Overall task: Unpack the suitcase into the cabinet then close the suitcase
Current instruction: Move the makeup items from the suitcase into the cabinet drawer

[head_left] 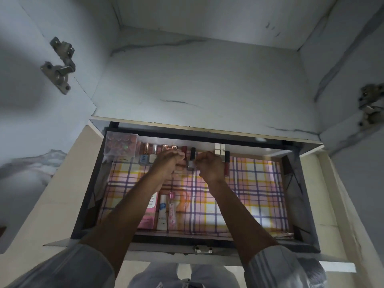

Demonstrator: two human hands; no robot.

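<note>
Both hands are up at the back row of the open cabinet drawer (295, 183); the right hand (209, 167) looks to be pinching a small nail polish bottle (191, 162) with a tall black cap, fingers curled tight on it; the left hand (169, 163) is curled too, seemingly around another small bottle, though what exactly is hidden by the fingers. The suitcase isn't in view at all, so can't say how much is left in it.

Tip for this step, I'd say: set the bottle upright, snug against its neighbours, so the row (158, 149) of little glass bottles with shiny copper caps stays tidy and nothing topples. The plaid liner (249, 194) looks smooth, maybe slippery; the clear plastic box (121, 145) in the corner is rigid; the pink carton (148, 213) and white tube (162, 213) lie flat at the front.
</note>
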